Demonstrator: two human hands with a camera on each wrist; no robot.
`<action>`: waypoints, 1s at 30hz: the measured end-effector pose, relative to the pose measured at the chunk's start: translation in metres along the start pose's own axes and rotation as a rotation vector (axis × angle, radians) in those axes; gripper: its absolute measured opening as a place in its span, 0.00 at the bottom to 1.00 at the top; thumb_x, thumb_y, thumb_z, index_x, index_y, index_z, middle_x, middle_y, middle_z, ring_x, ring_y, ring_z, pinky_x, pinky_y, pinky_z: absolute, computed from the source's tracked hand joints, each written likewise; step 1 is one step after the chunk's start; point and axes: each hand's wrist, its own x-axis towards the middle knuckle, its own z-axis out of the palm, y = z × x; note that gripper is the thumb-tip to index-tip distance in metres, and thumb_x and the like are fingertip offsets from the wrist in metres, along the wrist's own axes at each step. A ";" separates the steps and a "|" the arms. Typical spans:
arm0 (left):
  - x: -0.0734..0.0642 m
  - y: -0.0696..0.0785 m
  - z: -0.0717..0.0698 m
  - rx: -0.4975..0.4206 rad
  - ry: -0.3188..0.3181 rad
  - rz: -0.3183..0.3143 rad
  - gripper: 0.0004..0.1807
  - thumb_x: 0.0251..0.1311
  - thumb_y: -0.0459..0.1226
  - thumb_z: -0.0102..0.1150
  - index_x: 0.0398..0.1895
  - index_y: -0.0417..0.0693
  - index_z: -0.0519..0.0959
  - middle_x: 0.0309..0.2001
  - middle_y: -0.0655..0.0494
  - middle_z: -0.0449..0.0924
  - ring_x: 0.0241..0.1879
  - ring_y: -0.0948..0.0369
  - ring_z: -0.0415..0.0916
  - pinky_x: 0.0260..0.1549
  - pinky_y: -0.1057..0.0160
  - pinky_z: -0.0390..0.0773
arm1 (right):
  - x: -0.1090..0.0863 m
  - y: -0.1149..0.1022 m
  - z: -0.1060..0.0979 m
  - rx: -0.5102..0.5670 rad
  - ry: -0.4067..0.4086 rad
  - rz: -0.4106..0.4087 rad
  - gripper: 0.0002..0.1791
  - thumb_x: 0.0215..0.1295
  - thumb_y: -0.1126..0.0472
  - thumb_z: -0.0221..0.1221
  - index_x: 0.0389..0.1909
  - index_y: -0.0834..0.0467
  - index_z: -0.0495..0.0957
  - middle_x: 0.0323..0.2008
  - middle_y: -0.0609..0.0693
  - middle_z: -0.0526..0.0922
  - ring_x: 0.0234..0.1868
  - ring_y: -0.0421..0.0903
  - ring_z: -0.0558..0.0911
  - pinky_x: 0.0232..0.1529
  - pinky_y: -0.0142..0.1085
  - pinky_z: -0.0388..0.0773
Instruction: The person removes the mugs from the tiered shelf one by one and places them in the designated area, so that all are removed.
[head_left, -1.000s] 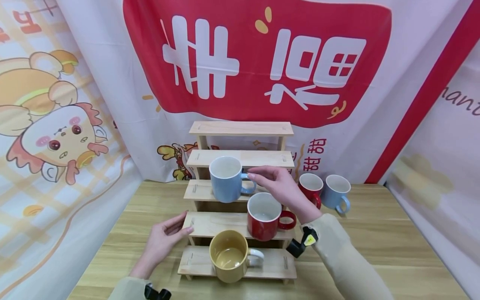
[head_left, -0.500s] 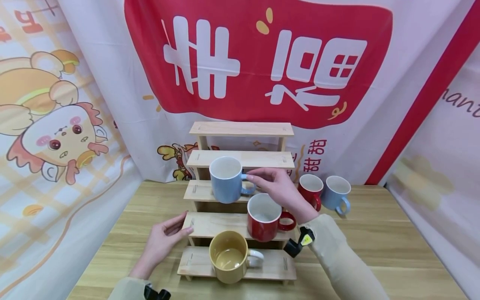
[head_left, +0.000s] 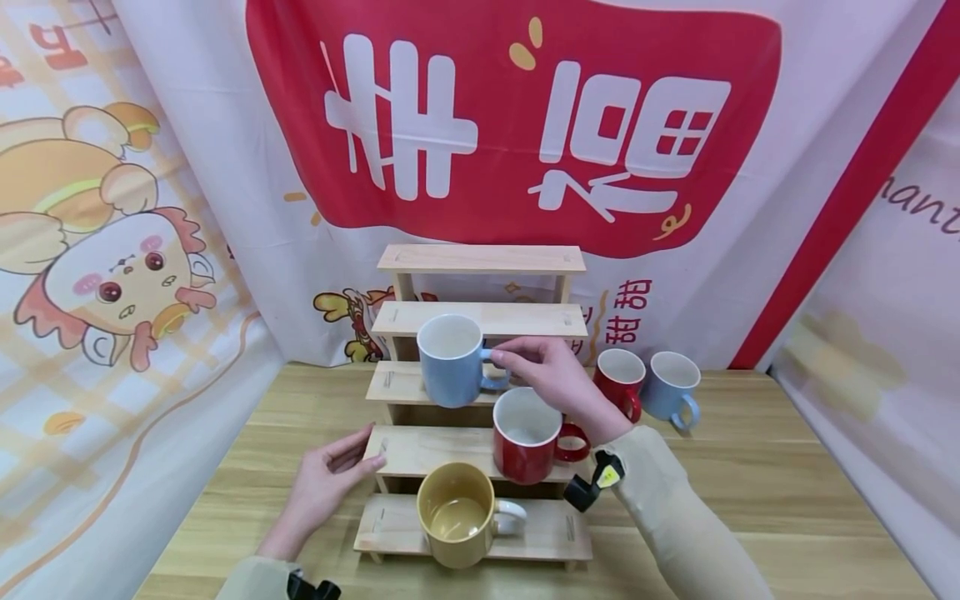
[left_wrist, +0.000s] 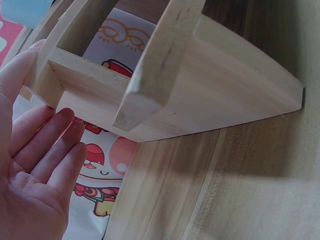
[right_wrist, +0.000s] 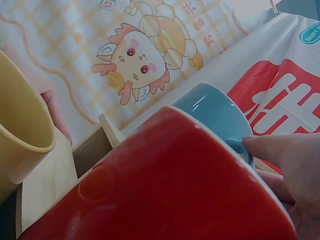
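A light-blue mug (head_left: 452, 362) is upright at the third step of a stepped wooden rack (head_left: 480, 318). My right hand (head_left: 551, 371) pinches its handle from the right; whether the mug's base bears on the step cannot be told. Just in front, a red mug (head_left: 525, 437) stands on the second step, and it fills much of the right wrist view. A yellow mug (head_left: 454, 517) with a white handle stands on the lowest step. My left hand (head_left: 322, 487) holds the left end of the second step, thumb on top and fingers at its edge.
On the wooden table (head_left: 750, 467), right of the rack, stand another red mug (head_left: 621, 379) and another light-blue mug (head_left: 672, 389), side by side. Printed cloth (head_left: 517, 125) hangs behind the rack and along both sides.
My right wrist has shifted slightly left and down, with the fingers still at the blue mug's handle. The mugs, rack and left hand keep their places.
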 end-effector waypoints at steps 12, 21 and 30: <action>-0.002 0.003 0.001 -0.021 0.002 0.004 0.36 0.56 0.41 0.76 0.67 0.38 0.74 0.67 0.44 0.72 0.64 0.46 0.73 0.60 0.62 0.74 | 0.002 -0.001 0.002 -0.009 -0.015 0.027 0.18 0.71 0.48 0.65 0.51 0.56 0.87 0.46 0.51 0.88 0.49 0.48 0.85 0.53 0.45 0.85; -0.002 0.003 0.001 -0.012 0.003 0.002 0.36 0.57 0.41 0.76 0.67 0.38 0.74 0.67 0.44 0.73 0.64 0.46 0.73 0.60 0.62 0.74 | 0.003 -0.005 0.001 0.019 -0.042 0.054 0.16 0.71 0.49 0.64 0.48 0.57 0.87 0.45 0.52 0.88 0.49 0.49 0.85 0.53 0.46 0.85; -0.001 0.003 0.000 -0.012 0.003 -0.012 0.37 0.56 0.43 0.77 0.67 0.39 0.75 0.67 0.44 0.73 0.63 0.46 0.74 0.60 0.61 0.75 | 0.006 0.002 -0.004 0.078 -0.116 0.071 0.20 0.72 0.47 0.63 0.48 0.60 0.86 0.45 0.54 0.88 0.50 0.51 0.85 0.58 0.47 0.82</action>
